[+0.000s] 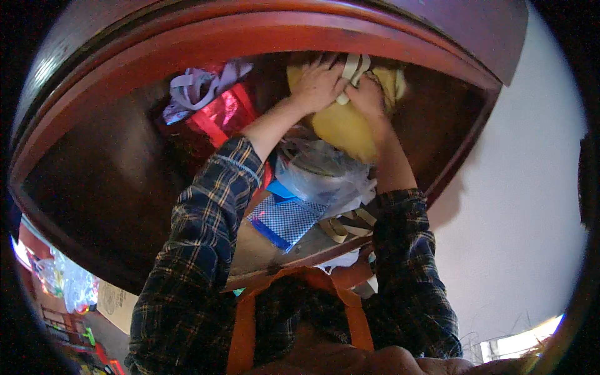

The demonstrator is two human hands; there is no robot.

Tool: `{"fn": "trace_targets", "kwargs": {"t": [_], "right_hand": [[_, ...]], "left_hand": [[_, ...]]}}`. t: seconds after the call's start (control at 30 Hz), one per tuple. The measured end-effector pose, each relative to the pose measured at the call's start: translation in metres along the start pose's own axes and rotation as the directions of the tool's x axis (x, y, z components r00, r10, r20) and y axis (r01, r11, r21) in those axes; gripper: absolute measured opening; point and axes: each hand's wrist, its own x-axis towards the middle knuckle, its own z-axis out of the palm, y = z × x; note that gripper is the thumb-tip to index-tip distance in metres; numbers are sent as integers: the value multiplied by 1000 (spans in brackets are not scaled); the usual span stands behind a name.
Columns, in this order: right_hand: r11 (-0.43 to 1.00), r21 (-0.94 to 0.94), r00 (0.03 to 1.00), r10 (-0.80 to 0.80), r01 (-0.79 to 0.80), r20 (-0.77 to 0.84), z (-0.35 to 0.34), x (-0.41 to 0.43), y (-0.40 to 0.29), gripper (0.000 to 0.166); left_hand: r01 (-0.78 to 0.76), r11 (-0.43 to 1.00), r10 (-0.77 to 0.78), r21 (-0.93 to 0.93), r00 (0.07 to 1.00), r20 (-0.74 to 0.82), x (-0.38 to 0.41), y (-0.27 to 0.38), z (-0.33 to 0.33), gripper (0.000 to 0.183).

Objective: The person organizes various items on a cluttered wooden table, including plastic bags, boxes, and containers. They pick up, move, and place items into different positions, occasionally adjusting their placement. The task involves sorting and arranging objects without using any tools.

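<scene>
A yellow cloth bag (344, 129) with pale straps (351, 69) sits at the back of a dark wooden cabinet compartment. My left hand (321, 86) grips its upper left part, the thumb beside the straps and the fingertips partly hidden behind the cloth. Close on the right, my right hand (368, 96) is closed around the strap area, the fingers bent. The two hands almost meet at the straps. Just in front of the bag lies a clear plastic bag (328, 171) with something roundish inside that I cannot make out.
A shiny red bag (225, 115) and a lilac bag with handles (194, 93) lie left of my hands. Nearer me are a blue-and-white checked packet (286, 218) and beige straps (335, 229). The cabinet's reddish upper frame (281, 33) arches overhead; a white wall (515, 187) stands right.
</scene>
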Motion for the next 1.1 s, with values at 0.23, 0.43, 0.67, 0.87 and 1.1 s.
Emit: {"fn": "trace_targets", "kwargs": {"t": [0.23, 0.43, 0.67, 0.87, 1.1], "right_hand": [[912, -362, 816, -353, 191, -457, -1, -21, 34, 52], [919, -394, 904, -171, 3, -391, -25, 4, 62, 60], [921, -385, 998, 67, -57, 14, -20, -1, 53, 46], [925, -375, 989, -114, 70, -98, 0, -8, 72, 52], [998, 41, 911, -35, 57, -412, -76, -213, 0, 47]], "left_hand": [[-198, 938, 231, 285, 969, -88, 55, -18, 49, 52], [-149, 977, 114, 154, 969, 217, 88, -6, 55, 54], [84, 969, -200, 233, 820, 536, 65, 29, 21, 36], [-218, 891, -7, 399, 871, 492, 59, 5, 66, 24], [-144, 889, -138, 436, 822, 553, 60, -5, 75, 54]]}}
